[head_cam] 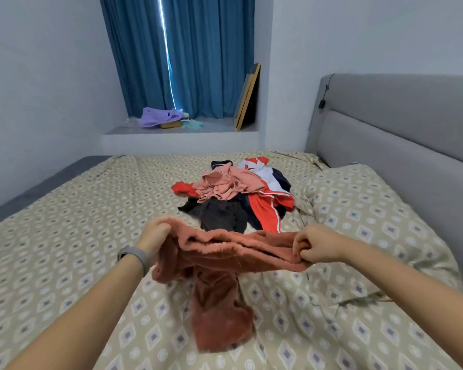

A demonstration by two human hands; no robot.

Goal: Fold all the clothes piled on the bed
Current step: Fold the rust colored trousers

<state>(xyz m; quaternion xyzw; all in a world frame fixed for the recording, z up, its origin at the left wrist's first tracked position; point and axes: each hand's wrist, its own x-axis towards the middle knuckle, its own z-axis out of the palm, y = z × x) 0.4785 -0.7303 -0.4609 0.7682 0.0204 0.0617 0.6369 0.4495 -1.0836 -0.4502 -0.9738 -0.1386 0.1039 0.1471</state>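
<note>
I hold a fuzzy rust-red garment (pixel 219 284) above the bed by what looks like its elastic waistband. My left hand (pixel 157 235) grips the band's left end, and my right hand (pixel 314 245) pinches its right end. The rest of the garment hangs down and touches the patterned bedspread (pixel 72 236). Behind it lies a pile of clothes (pixel 235 196): a pink top on top, a red, white and navy jacket, and dark pieces underneath.
A pillow (pixel 358 209) in the same pattern lies to the right, against the grey padded headboard (pixel 401 124). At the far end, a window ledge (pixel 182 130) below blue curtains holds a purple bag and a leaning frame. White walls close both sides.
</note>
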